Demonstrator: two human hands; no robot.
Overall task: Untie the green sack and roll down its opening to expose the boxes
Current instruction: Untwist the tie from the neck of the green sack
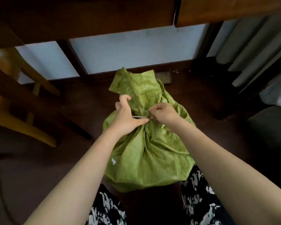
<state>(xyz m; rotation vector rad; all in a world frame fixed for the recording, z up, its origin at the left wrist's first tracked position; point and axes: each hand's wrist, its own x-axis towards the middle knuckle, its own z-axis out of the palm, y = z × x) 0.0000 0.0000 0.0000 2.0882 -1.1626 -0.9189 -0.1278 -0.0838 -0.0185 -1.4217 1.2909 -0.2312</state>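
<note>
A green woven sack (150, 153) stands on the dark floor between my knees, bulging and gathered tight at its neck. The loose top of the sack (136, 83) flares up above the gather. A thin white tie (139, 117) runs across the neck. My left hand (128, 116) wraps the left side of the neck, thumb along the gather. My right hand (163, 113) pinches the tie at the knot with its fingertips. The boxes are hidden inside the sack.
A dark wooden desk (88, 18) overhangs the far side, with its legs against a pale wall. A yellow wooden chair (18, 95) stands at the left. Grey curtains (253, 51) hang at the right, above a dark grey block (271, 127).
</note>
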